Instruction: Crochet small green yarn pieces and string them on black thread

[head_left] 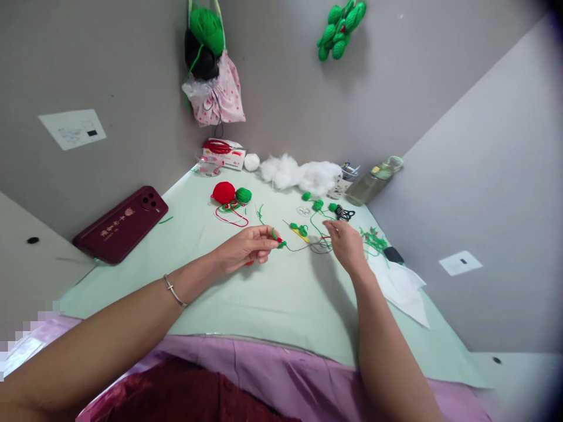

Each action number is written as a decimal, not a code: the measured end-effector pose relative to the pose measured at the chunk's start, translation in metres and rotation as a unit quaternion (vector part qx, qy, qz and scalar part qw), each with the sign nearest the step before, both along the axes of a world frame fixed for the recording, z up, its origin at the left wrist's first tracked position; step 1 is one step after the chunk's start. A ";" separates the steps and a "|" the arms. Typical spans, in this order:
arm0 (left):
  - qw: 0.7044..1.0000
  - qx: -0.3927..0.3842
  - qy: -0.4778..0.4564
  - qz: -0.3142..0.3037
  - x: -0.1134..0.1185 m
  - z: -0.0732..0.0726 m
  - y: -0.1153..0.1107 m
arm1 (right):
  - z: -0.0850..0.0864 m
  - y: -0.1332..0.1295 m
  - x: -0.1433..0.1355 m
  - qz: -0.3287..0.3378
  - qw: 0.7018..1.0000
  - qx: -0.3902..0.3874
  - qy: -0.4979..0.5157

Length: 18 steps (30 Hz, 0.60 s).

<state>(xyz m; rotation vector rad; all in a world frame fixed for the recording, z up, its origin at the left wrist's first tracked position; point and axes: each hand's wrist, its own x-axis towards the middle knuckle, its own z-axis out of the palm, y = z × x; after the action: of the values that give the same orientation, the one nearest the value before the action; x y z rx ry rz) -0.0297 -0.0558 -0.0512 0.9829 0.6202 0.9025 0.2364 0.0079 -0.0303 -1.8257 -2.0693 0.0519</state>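
Observation:
My left hand (250,247) pinches a small green and red crocheted piece (281,241) between thumb and fingertips. A dark thread (299,249) runs from that piece and loops on the table below my right hand (347,243). The fingers of my right hand are pinched together, raised a little to the right of the piece; what they hold is too small to make out. Between the hands lies a yellow-handled tool (301,234) with a bit of green yarn on it. A red bit shows under my left hand.
Red yarn (223,192) and green yarn (243,195) balls lie behind my left hand. White stuffing (281,171), a bottle (373,181) and a pen cup (341,184) line the back. A phone (121,225) leans left; small black scissors (345,213) and white cloth (400,284) are right.

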 end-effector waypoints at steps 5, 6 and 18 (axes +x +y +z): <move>0.999 0.005 0.030 0.038 0.003 -0.002 0.000 | 0.011 -0.038 -0.052 0.264 0.864 -0.257 0.344; 0.998 0.003 0.039 0.048 0.004 -0.003 0.000 | 0.011 -0.043 -0.058 0.273 0.848 -0.276 0.360; 0.999 -0.004 0.025 0.031 0.005 -0.008 0.002 | 0.006 -0.039 -0.052 0.290 0.915 -0.188 0.208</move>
<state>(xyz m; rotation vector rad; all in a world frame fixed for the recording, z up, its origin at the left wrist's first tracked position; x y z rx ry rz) -0.0248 -0.0535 -0.0589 0.9861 0.6996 0.9318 0.1840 -0.0314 -0.0240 -1.1545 -2.2899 0.9658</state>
